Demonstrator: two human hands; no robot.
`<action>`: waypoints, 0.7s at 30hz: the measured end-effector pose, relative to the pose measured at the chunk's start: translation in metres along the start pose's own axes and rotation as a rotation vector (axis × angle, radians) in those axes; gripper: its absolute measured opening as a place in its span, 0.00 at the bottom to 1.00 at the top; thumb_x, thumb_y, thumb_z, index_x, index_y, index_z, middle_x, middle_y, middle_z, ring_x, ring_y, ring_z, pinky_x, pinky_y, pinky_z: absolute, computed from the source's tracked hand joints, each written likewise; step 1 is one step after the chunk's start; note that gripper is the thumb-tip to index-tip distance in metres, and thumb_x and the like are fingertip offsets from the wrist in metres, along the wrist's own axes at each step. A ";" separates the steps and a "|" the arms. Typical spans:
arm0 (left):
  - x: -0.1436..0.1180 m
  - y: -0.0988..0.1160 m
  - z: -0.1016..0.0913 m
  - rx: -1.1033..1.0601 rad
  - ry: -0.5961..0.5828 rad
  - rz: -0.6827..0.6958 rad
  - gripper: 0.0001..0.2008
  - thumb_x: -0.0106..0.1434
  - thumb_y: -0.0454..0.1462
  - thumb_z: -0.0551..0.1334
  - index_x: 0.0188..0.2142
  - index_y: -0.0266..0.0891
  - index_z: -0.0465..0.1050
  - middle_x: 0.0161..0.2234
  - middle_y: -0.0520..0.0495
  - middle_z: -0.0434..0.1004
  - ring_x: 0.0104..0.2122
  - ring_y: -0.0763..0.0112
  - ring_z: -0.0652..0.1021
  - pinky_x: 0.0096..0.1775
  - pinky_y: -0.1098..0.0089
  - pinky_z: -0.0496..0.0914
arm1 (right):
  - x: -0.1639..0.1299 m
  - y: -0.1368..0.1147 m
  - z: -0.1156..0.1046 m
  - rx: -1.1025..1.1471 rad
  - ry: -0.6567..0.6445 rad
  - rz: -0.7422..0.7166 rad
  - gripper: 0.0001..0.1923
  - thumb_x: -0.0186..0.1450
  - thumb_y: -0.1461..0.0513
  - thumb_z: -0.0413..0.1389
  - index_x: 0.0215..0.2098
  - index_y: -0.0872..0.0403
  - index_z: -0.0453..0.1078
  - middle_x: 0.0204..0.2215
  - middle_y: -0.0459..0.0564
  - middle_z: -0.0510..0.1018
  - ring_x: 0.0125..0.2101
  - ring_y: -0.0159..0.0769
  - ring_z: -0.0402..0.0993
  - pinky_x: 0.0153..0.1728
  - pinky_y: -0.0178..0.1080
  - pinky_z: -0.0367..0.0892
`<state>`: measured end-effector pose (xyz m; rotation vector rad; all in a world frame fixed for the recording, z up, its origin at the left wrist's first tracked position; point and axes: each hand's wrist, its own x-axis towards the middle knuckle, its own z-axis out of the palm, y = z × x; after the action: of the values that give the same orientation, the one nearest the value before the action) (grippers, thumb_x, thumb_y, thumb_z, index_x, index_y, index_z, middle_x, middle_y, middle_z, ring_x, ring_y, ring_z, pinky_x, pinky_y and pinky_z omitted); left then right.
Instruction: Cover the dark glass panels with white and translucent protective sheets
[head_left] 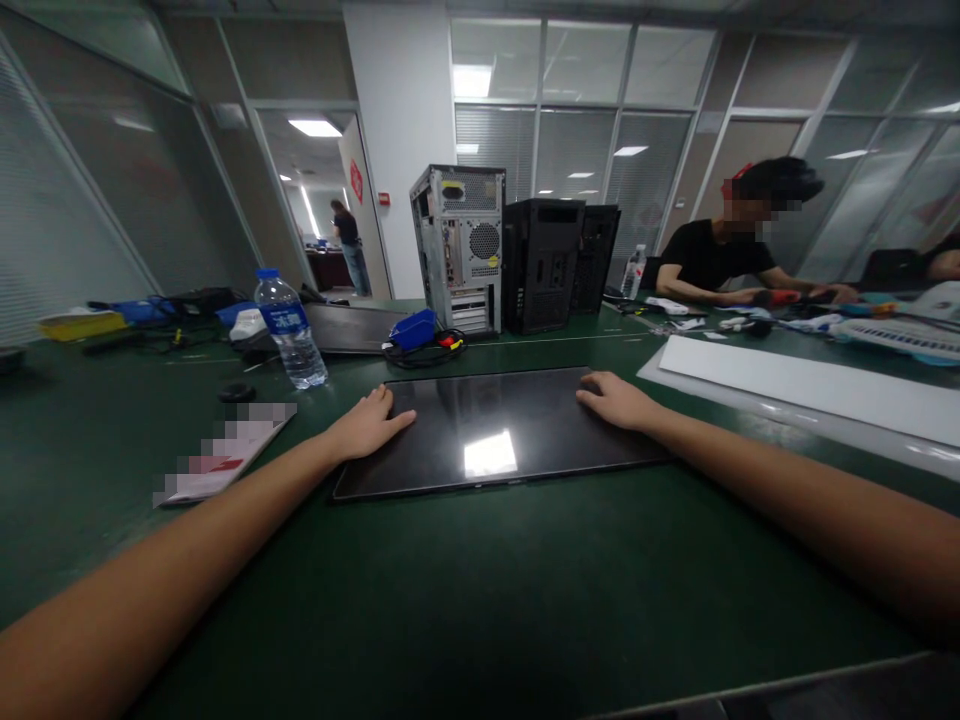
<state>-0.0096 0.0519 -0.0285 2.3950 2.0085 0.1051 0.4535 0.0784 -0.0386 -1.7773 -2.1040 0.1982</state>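
A black flat monitor screen (450,430) lies face up on the green table, and a ceiling light reflects in its glossy surface. My left hand (369,422) grips its left edge, with the thumb on the face and the fingers at the rim. At the right edge, my right hand (616,400) holds it the same way, thumb over the glass. Both hands' fingertips are partly hidden behind the rim. The screen's underside is out of sight.
Computer cases (466,250) stand behind the screen beside a blue item (414,328) with cables. A water bottle (289,330) and a booklet (225,460) are left. White panels (810,390) lie right. Across the table, a person (720,255) handles something among scattered parts.
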 end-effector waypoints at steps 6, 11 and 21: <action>-0.002 0.001 0.000 0.050 0.027 0.021 0.39 0.70 0.54 0.41 0.68 0.28 0.60 0.72 0.30 0.52 0.70 0.45 0.58 0.66 0.51 0.56 | 0.003 0.004 -0.005 -0.045 -0.047 -0.111 0.34 0.70 0.42 0.50 0.63 0.55 0.68 0.62 0.58 0.71 0.60 0.49 0.67 0.62 0.45 0.62; -0.016 0.012 -0.008 0.129 0.100 0.087 0.32 0.71 0.50 0.44 0.67 0.40 0.66 0.72 0.40 0.56 0.70 0.45 0.58 0.67 0.46 0.50 | 0.007 0.066 -0.057 -0.153 0.033 -0.023 0.26 0.72 0.49 0.48 0.62 0.51 0.69 0.60 0.54 0.73 0.59 0.47 0.69 0.61 0.46 0.61; -0.033 0.031 -0.011 0.010 0.034 0.107 0.42 0.67 0.65 0.44 0.71 0.48 0.56 0.73 0.39 0.50 0.71 0.43 0.55 0.66 0.37 0.50 | -0.001 0.171 -0.070 -0.392 0.091 0.547 0.37 0.69 0.41 0.48 0.60 0.62 0.70 0.54 0.78 0.72 0.54 0.64 0.71 0.51 0.63 0.65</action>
<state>0.0145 0.0136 -0.0174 2.5229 1.8983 0.1383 0.6371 0.1010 -0.0333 -2.5138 -1.6276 -0.1644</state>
